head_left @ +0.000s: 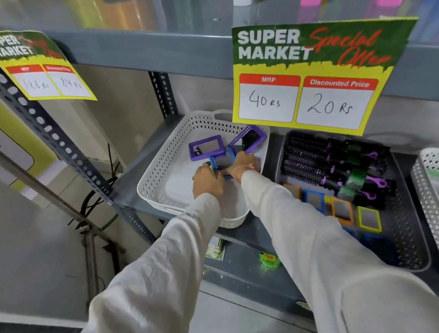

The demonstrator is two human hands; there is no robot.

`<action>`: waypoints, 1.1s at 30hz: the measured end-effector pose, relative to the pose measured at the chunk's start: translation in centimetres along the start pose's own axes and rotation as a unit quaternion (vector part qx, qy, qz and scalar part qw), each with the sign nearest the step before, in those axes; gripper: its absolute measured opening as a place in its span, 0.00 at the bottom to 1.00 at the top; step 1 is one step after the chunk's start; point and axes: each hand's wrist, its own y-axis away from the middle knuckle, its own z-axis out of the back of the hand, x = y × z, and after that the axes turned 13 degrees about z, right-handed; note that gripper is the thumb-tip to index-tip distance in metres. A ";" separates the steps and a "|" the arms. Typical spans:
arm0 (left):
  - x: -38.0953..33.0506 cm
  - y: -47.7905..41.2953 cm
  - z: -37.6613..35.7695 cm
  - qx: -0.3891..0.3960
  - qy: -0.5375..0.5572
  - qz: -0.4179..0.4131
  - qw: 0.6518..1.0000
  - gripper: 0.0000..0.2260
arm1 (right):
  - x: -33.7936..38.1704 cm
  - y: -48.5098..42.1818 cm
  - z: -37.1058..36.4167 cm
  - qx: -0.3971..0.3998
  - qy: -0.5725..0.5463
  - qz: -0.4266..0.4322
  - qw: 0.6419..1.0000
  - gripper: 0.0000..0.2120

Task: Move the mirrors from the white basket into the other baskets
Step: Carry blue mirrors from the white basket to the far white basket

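A white basket (160, 169) stands on the grey shelf at centre left. Inside lie two purple-framed mirrors (206, 147) (249, 137) toward the back and a blue-framed mirror (224, 163) in front of them. Both my hands are inside this basket. My left hand (207, 180) grips the blue mirror's near left edge. My right hand (246, 162) holds its right side, touching the right purple mirror. The dark grey basket (411, 242) to the right holds several small mirrors (341, 210) with orange, blue and yellow frames along its front.
Black and purple hair brushes (345, 163) fill the back of the grey basket. Another white basket (433, 200) at far right holds green and red framed mirrors. A price sign (319, 78) hangs from the upper shelf above the baskets. A slotted metal post (59, 138) stands left.
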 end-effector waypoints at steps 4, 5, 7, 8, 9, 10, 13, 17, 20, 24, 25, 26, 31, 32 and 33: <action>0.1 -0.2 0.1 0.000 0.018 0.017 1.000 0.11 | 0.3 0.1 0.5 0.030 -0.095 -0.046 0.994 0.28; 0.1 -0.2 0.0 0.000 0.019 0.020 1.000 0.11 | 0.4 0.2 0.6 0.033 -0.116 -0.057 0.991 0.27; 0.1 -0.1 0.1 0.000 0.022 0.022 1.000 0.12 | 0.6 0.3 1.1 0.037 -0.146 -0.063 0.987 0.23; 0.0 0.0 0.1 0.000 0.023 0.023 0.999 0.13 | 0.7 0.4 1.4 0.034 -0.145 -0.055 0.987 0.21; -0.1 0.1 0.1 0.000 0.025 0.024 0.999 0.13 | 0.7 0.6 1.8 0.024 -0.132 -0.043 0.990 0.20; -0.2 0.1 0.1 0.001 0.026 0.025 0.999 0.15 | 0.8 0.7 2.3 0.007 -0.113 -0.031 0.993 0.19; -0.8 0.8 0.0 0.003 0.024 0.013 1.000 0.16 | 0.8 1.4 4.6 -0.037 -0.083 0.001 0.996 0.16; -2.7 2.5 -0.8 0.010 0.043 -0.018 0.999 0.16 | -0.4 2.4 7.9 -0.043 -0.109 0.014 0.993 0.12; -4.8 4.7 -2.2 0.032 0.037 -0.052 0.997 0.17 | -2.7 4.0 10.7 -0.090 -0.134 0.005 0.987 0.16; -7.1 7.5 -4.0 0.039 0.033 -0.093 0.994 0.18 | -6.1 6.3 13.8 -0.137 -0.177 -0.013 0.974 0.12; -7.7 8.3 -4.6 0.039 0.028 -0.107 0.993 0.18 | -7.1 7.0 14.5 -0.148 -0.188 -0.024 0.971 0.14; -8.4 9.3 -5.3 0.042 0.026 -0.122 0.991 0.18 | -8.2 7.8 15.5 -0.161 -0.195 -0.034 0.967 0.14; -12.3 15.4 -9.5 0.117 0.034 -0.191 0.974 0.18 | -14.6 12.9 19.6 -0.239 -0.202 -0.088 0.946 0.15; -12.9 16.3 -10.1 0.129 0.039 -0.198 0.971 0.19 | -15.6 13.7 20.1 -0.250 -0.203 -0.095 0.942 0.15; -13.6 17.7 -11.1 0.142 0.043 -0.209 0.967 0.20 | -17.0 14.7 20.9 -0.267 -0.205 -0.105 0.936 0.14</action>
